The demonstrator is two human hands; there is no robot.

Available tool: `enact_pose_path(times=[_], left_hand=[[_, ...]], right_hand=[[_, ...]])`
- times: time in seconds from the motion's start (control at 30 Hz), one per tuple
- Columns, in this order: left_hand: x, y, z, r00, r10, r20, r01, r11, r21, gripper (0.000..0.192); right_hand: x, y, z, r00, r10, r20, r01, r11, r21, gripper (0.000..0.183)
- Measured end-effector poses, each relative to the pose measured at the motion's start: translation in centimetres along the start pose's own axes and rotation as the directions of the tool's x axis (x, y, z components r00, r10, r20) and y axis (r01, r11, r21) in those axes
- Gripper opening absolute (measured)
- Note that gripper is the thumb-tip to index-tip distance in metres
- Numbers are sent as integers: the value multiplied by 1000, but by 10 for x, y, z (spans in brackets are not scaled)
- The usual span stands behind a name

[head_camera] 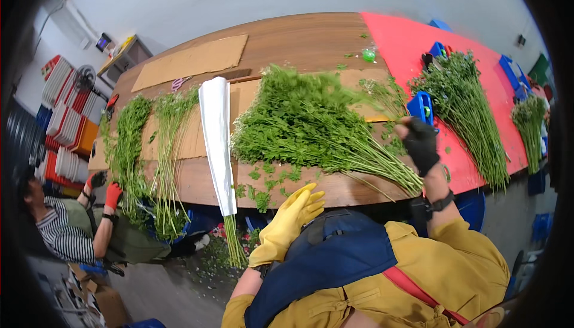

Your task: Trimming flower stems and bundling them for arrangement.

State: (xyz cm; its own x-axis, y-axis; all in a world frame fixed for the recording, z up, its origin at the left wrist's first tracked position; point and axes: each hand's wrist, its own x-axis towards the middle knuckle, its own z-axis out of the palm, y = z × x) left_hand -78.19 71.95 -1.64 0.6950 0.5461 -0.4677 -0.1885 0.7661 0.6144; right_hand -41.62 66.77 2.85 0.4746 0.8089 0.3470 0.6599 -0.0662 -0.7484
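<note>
My left hand [291,220], in a yellow rubber glove, hovers at the table's near edge with its fingers extended and nothing in it. At the right, my right hand [420,143], in a black glove, grips a leafy flower stem [374,103] that is blurred by motion. The stem's top reaches left over a large pile of green stems [305,121] with small white flowers along the left side. The pile's cut ends point towards the near right edge. Left of it, a bunch wrapped in white paper [217,144] lies with its stems jutting past the edge.
Two loose bunches [130,144] lie at the left, before a seated co-worker [67,225] in gloves. Pink-handled scissors [178,84] and a cardboard sheet [193,61] are behind. A blue tape dispenser [420,107] and a bluish-flowered bunch [466,112] rest on the red sheet [399,45].
</note>
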Motion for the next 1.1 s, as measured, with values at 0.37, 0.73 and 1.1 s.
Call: enact_pose_path(times=[0.37, 0.73, 1.1], left_hand=[[-14, 11, -15, 993, 111, 31, -110, 994, -26, 53], [-14, 15, -17, 993, 116, 24, -116, 993, 6, 52], [-18, 14, -26, 989, 140, 47, -139, 990, -36, 50]], right_hand=[[22, -50, -96, 833, -547, 86, 365, 426, -828, 7], [67, -114, -193, 575, -800, 170, 358, 59, -932, 28], [89, -122, -183, 834, -539, -115, 337, 664, -667, 26]])
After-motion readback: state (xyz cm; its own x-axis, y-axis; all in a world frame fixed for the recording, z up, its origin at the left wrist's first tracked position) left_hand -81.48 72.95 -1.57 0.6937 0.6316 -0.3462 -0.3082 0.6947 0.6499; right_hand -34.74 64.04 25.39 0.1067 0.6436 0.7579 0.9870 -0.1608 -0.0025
